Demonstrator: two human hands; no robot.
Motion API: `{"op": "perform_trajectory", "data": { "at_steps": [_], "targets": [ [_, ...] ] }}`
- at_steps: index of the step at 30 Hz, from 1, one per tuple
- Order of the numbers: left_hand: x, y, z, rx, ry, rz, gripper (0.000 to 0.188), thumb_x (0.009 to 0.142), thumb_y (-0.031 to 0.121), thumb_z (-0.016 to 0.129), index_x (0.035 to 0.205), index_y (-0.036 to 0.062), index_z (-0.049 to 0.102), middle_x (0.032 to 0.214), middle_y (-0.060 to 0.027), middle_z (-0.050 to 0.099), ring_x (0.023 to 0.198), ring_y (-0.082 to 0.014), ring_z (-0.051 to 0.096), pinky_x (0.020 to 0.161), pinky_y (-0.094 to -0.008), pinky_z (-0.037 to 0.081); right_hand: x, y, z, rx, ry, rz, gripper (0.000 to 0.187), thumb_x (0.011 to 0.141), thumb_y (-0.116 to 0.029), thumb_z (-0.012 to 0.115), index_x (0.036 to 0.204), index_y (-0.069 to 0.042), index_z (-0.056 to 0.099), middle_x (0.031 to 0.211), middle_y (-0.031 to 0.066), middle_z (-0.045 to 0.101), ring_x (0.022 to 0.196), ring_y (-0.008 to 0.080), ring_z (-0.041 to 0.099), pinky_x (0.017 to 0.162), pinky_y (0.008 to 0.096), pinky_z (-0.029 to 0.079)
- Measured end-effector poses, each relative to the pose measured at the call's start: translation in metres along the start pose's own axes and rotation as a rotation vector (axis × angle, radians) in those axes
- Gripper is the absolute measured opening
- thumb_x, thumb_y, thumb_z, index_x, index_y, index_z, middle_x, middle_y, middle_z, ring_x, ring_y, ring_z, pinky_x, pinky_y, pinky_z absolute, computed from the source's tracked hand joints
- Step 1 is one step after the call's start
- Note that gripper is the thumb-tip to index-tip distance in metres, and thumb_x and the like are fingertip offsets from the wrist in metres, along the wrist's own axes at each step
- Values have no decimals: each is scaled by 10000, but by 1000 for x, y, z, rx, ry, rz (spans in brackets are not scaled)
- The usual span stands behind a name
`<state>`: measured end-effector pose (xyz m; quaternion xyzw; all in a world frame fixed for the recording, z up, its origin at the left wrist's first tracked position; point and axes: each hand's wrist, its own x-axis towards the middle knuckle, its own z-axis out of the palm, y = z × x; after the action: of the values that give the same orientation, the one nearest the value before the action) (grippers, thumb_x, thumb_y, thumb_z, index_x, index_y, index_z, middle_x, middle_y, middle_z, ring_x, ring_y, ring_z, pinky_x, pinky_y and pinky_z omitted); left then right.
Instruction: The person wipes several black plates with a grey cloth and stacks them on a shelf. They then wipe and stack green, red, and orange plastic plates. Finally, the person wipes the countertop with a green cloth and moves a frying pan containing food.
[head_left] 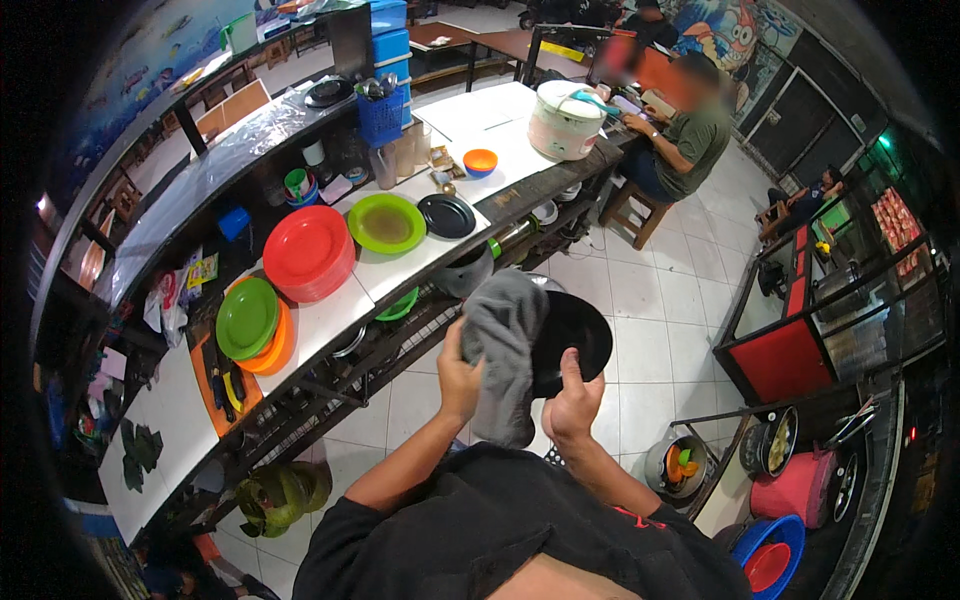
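In front of my body I hold a black plate (578, 345) tilted up. My right hand (574, 402) grips its near rim, thumb lying on the upper face. A grey cloth (500, 340) hangs from my left hand (461, 372), which is closed on it; the cloth covers the plate's left side. Over on the counter to the left are a tall stack of red plates (310, 252), a green plate (386, 222) with a brownish middle, and a black plate (447, 216). Nearer stands a smaller green plate (247, 318) on orange ones (276, 345).
Knives (222, 380) lie on an orange board at the counter's near end. A white bucket (565, 120) and orange bowls (481, 162) stand farther along. A seated person (690, 130) is at the far end. Pots (676, 465) and a blue basin (768, 550) are at my right.
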<state>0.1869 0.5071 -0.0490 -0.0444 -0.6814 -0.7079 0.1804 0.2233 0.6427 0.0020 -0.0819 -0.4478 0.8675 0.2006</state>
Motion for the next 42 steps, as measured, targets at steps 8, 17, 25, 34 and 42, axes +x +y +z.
{"op": "perform_trajectory", "data": {
  "at_steps": [8,17,25,34,42],
  "targets": [
    [89,55,-123,439,-330,64,213,733,6,701,931,-22,628,777,-197,653,724,-247,692,665,-334,501,68,11,22,-518,-728,420,362,877,-58,660,1222,1,568,1138,87,647,1055,149,589,935,302,459],
    [113,-15,-112,147,389,-228,213,833,22,669,1033,-44,638,959,-69,687,831,-133,625,769,-283,502,89,94,112,-359,-576,251,291,947,-129,618,1199,9,576,1044,19,630,955,80,545,866,253,450],
    [144,-76,-111,-46,180,-287,353,852,-1,645,1196,-31,577,1108,-69,658,954,-144,627,858,-291,498,165,146,129,-465,-576,156,397,919,-143,637,1261,20,519,1117,39,623,1032,118,552,939,295,435],
    [204,-69,-102,231,25,-285,269,903,16,628,1164,-42,596,1070,-83,682,935,-150,643,870,-283,495,256,158,121,-303,-669,175,284,993,-226,572,1098,29,640,994,35,682,928,94,571,864,280,461],
    [171,-83,-110,422,443,-258,311,960,193,624,1130,-67,606,1065,-144,683,975,-196,634,900,-342,472,186,163,114,-387,-442,161,313,951,-212,630,1154,23,589,1048,51,657,957,114,574,878,284,457]
  ]
}}
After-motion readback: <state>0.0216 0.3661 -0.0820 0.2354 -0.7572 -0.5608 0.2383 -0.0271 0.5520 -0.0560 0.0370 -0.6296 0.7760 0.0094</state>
